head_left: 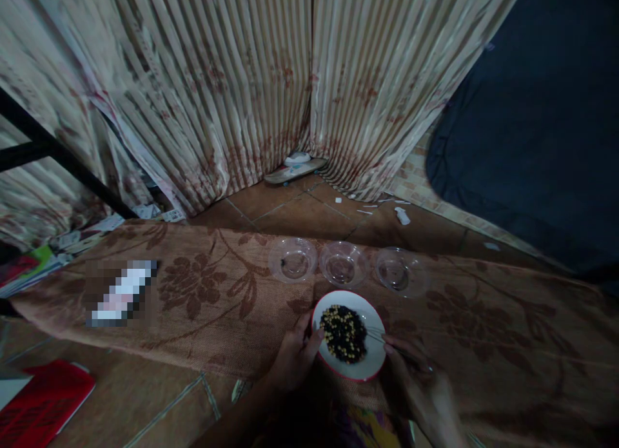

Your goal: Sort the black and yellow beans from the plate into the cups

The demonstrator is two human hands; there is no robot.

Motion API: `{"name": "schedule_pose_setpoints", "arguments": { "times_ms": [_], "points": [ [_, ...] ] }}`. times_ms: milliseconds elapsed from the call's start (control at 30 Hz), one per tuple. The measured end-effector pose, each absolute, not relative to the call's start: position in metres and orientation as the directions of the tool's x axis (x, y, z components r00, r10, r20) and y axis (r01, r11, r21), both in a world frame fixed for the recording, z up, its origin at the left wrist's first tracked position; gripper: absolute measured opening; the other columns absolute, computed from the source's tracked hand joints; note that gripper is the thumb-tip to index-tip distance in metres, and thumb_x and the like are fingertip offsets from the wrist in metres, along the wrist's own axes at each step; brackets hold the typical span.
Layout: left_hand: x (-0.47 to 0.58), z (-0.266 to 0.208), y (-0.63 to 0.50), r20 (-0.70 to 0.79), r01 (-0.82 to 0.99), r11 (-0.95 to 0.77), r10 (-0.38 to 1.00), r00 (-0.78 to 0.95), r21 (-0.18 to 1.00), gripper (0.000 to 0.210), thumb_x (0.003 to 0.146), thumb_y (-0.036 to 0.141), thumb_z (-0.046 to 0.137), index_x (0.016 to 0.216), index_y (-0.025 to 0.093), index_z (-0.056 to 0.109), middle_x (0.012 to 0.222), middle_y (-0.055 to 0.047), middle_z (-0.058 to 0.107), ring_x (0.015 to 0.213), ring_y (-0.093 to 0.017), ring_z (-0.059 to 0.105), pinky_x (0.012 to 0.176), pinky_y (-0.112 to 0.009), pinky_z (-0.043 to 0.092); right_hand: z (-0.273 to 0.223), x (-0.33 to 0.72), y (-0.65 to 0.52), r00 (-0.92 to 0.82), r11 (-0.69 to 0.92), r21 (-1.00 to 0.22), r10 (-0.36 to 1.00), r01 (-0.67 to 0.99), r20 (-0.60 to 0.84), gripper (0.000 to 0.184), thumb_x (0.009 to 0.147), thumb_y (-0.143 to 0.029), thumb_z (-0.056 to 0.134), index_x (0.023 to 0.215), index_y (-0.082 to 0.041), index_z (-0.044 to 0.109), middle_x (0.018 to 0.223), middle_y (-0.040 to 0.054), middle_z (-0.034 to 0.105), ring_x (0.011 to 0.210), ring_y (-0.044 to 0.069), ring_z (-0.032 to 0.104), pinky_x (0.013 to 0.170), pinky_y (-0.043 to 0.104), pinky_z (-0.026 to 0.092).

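The plate (349, 335) is steadied by the left hand (293, 358); tweezers (387, 341) are pinched in right hand (418, 387) fingers. Beans (344, 334) could be flicked off by a slip.

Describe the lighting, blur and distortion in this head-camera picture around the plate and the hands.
Head view: dim overall, the curtain lit brightest, the lower edge near black. The white plate of dark and pale beans stands out; the left hand reads fairly sharp, the right hand is smeared by blur. Wide-angle bending curves the mat; the three clear bowls show faint glints.
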State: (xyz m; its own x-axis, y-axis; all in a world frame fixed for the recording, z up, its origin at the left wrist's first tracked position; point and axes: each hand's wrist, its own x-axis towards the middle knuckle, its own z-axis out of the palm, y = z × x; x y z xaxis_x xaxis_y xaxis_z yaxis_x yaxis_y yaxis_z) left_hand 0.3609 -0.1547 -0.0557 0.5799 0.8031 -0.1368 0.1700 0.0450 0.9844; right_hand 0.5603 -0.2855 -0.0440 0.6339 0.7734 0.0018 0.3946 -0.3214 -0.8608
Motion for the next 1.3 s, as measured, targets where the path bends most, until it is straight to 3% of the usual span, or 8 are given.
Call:
{"name": "schedule_pose_setpoints", "arguments": {
  "times_ms": [400, 867, 1300],
  "points": [
    [0.3606, -0.0581, -0.1542, -0.157, 0.191, 0.056, 0.809, 0.567, 0.980, 0.043, 0.089, 0.038, 0.050, 0.127, 0.017, 0.054, 0.093, -0.004, 0.070, 0.084, -0.020, 0.064, 0.079, -0.029, 0.051, -0.0419, 0.5584, -0.2861, 0.651, -0.332, -0.866, 0.759, 0.375, -0.009, 0.032, 0.080, -0.049, 0.059, 0.089, -0.021, 0.072, 0.101, 0.0086, 0.071, 0.097, 0.024, 0.066, 0.081, 0.033, 0.054],
    [0.3611, -0.0564, -0.1551, -0.144, 0.162, 0.062, 0.809, 0.570, 0.985, 0.042, 0.090, 0.038, 0.049, 0.128, 0.019, 0.053, 0.101, -0.005, 0.071, 0.090, -0.020, 0.065, 0.082, -0.029, 0.051, -0.0409, 0.5570, -0.2827, 0.652, -0.286, -0.877, 0.757, 0.387, 0.040, 0.031, 0.080, -0.049, 0.059, 0.083, -0.021, 0.072, 0.094, 0.0088, 0.072, 0.092, 0.024, 0.067, 0.078, 0.033, 0.054],
    [0.3602, -0.0573, -0.1546, -0.161, 0.198, 0.055, 0.799, 0.579, 0.979, 0.044, 0.091, 0.038, 0.048, 0.130, 0.018, 0.051, 0.090, -0.003, 0.069, 0.080, -0.018, 0.063, 0.076, -0.028, 0.050, -0.0414, 0.5578, -0.2843, 0.646, -0.309, -0.864, 0.763, 0.397, 0.024, 0.031, 0.081, -0.048, 0.059, 0.089, -0.021, 0.073, 0.098, 0.0084, 0.072, 0.095, 0.025, 0.066, 0.081, 0.034, 0.054]
  ]
}}
